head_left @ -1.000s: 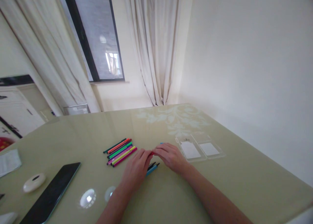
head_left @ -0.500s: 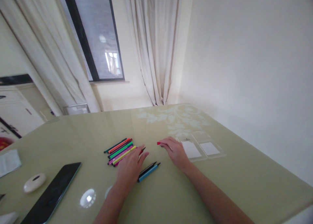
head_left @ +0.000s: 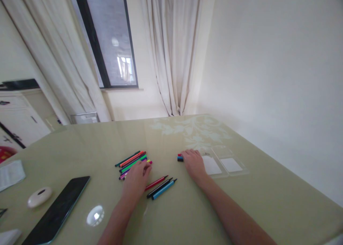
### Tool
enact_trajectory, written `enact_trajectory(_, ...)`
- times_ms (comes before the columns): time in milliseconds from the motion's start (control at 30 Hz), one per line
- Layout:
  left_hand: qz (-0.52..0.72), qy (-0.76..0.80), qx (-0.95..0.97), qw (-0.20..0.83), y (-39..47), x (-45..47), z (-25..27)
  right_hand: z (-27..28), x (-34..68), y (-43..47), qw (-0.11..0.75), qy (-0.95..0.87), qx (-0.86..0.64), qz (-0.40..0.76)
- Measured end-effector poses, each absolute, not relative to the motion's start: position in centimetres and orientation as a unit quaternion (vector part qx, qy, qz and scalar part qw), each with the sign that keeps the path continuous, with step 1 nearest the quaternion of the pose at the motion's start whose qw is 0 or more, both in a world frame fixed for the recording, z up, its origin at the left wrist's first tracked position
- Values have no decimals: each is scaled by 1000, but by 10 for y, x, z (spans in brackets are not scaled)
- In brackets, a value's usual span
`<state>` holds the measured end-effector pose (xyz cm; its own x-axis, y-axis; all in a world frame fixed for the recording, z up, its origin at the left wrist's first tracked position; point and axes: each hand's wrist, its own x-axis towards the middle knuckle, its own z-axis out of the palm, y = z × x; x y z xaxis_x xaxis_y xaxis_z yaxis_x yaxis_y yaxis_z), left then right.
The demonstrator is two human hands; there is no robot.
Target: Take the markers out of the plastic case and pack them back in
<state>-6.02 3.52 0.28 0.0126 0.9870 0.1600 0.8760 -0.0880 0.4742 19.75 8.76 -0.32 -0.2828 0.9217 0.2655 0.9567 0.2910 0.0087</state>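
Observation:
My left hand (head_left: 136,177) lies over the near end of a row of felt-tip markers (head_left: 131,161), its fingers curled and pressed together; what they hold is hidden. Yellow and magenta ends show beyond the fingertips. Just right of that hand are three uncapped markers side by side, tips pointing away to the right: a red marker (head_left: 157,182), a black marker (head_left: 160,188) and a blue marker (head_left: 164,189). My right hand (head_left: 194,165) rests on the table, fingers closed at a red cap (head_left: 179,154). Blue and black caps (head_left: 180,159) sit against it, partly under the fingers.
Right of my right hand lies a clear plastic case (head_left: 227,173) with white inserts. On the left are a dark phone or tablet (head_left: 57,209), a white oval object (head_left: 39,197) and a folded white cloth or mask (head_left: 12,174). A wall (head_left: 281,77) borders the table's right side.
The red marker has left my left hand and lies beside the black one. That hand has moved left onto the row. My right hand has brought the red cap beside the others.

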Motion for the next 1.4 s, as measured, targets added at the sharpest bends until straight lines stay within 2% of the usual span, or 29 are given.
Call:
enact_trajectory(100, 211, 704, 677, 38, 35, -67, 0, -4, 199, 86, 108, -803, -582, -74)
enact_trajectory(233, 166, 708, 686, 5, 34, -70, -3, -1, 200, 80, 141, -804, -574, -72)
enact_trajectory(400, 175, 688, 704, -8, 35, -62, -3, 2, 195, 67, 236, -822, -515, -53)
enact_trajectory(500, 223, 626, 747, 1, 33, -47, -1, 1, 187, 59, 302, -846, -438, -31)
enact_trajectory(600, 249, 552, 795, 7, 26, -26, -1, -4, 182, 57, 331, -872, -360, -20)
enact_trajectory(700, 245, 523, 817, 1, 19, -13, -1, -8, 184, 60, 329, -885, -328, -21)
enact_trajectory(867, 165, 553, 816, 2, 12, -9, 6, -6, 191, 63, 273, -914, -293, -66)
enact_trajectory(1000, 141, 572, 808, 10, 11, -9, 14, -3, 190, 60, 265, -916, -291, -79)
enact_trajectory(1233, 135, 588, 796, 43, 8, -13, 22, -1, 190, 58, 276, -912, -295, -71)
enact_trajectory(1400, 201, 591, 779, 52, 15, -25, 9, 5, 194, 58, 284, -892, -350, -39)
